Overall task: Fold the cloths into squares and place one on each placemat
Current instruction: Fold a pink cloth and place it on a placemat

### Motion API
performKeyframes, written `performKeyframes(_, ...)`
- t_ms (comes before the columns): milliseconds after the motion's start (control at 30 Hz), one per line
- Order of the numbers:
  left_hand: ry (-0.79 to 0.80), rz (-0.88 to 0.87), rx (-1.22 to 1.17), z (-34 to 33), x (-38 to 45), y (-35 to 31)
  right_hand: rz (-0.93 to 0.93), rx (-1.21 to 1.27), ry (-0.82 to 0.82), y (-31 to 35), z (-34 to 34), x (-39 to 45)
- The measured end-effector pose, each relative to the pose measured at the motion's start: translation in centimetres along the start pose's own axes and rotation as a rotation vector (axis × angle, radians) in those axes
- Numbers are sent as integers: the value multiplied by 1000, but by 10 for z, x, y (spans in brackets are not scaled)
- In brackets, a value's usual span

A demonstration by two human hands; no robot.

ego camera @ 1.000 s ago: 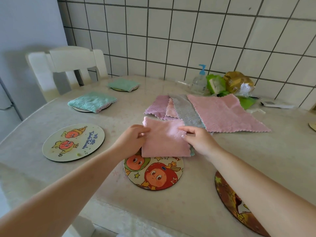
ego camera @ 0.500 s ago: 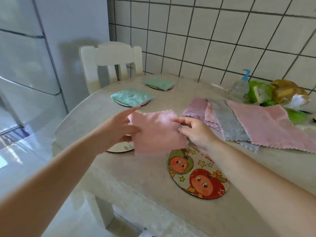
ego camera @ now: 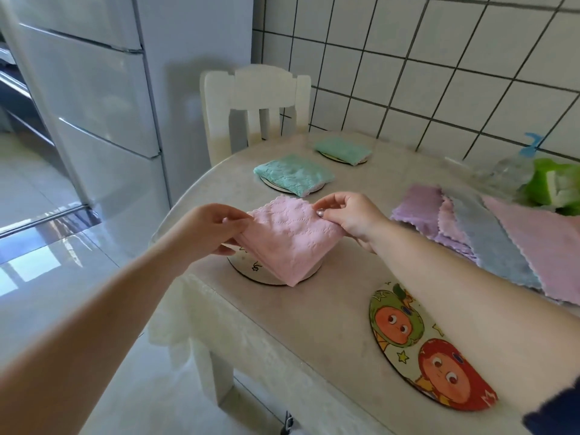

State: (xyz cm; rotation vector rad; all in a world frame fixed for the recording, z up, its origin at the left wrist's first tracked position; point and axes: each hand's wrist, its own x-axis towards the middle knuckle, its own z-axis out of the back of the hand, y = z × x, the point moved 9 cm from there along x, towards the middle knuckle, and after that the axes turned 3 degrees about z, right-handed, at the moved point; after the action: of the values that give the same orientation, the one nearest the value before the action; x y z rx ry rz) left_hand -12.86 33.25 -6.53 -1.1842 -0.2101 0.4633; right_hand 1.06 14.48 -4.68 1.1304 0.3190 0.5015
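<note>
A folded pink cloth [ego camera: 290, 238] hangs just over a round white placemat [ego camera: 251, 271] near the table's left edge. My left hand [ego camera: 213, 230] pinches its left corner and my right hand [ego camera: 348, 215] pinches its far right corner. Farther back, two folded teal cloths [ego camera: 293, 174] [ego camera: 343, 149] each lie on a round placemat. A cartoon placemat [ego camera: 417, 350] lies bare at the front right, partly under my right forearm. Unfolded purple, pink and grey cloths [ego camera: 489, 237] overlap in a pile at the right.
A white chair [ego camera: 254, 105] stands at the table's far end, beside a white fridge [ego camera: 94, 105]. A clear pump bottle [ego camera: 514, 167] and a green bag [ego camera: 555, 183] sit by the tiled wall. The table's front left edge [ego camera: 201, 284] runs close to the white placemat.
Both hands carried the folded pink cloth left, from over the cartoon placemat to over the white placemat. My view swung left too.
</note>
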Motion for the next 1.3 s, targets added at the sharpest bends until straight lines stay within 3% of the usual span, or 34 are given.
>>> performKeyframes(300, -4, -85, 239, 14, 5, 8, 18, -47, 21, -13, -20, 14)
performKeyframes(500, -27, -163, 567, 10, 3, 0, 17, -117, 17, -17, -23, 18)
performKeyframes(667, -89, -308, 742, 2, 13, -19, 191, -561, -76, 7, -23, 6)
performKeyframes(800, 85, -547, 870, -59, 15, -41, 234, -877, 69, 11, -69, -15)
performKeyframes(900, 204, -521, 1000, -83, 20, -28, 134, -977, 129, -8, -77, -21)
performKeyframes(1000, 212, -443, 1053, -77, 25, -17, 79, -1051, 154, -20, -68, -25)
performKeyframes(1167, 202, -394, 1103, -74, 27, -13, 75, -985, 143, -25, -59, -25)
performKeyframes(1300, 52, -467, 943, -74, 17, -50, 221, -619, -111, -4, -13, -24)
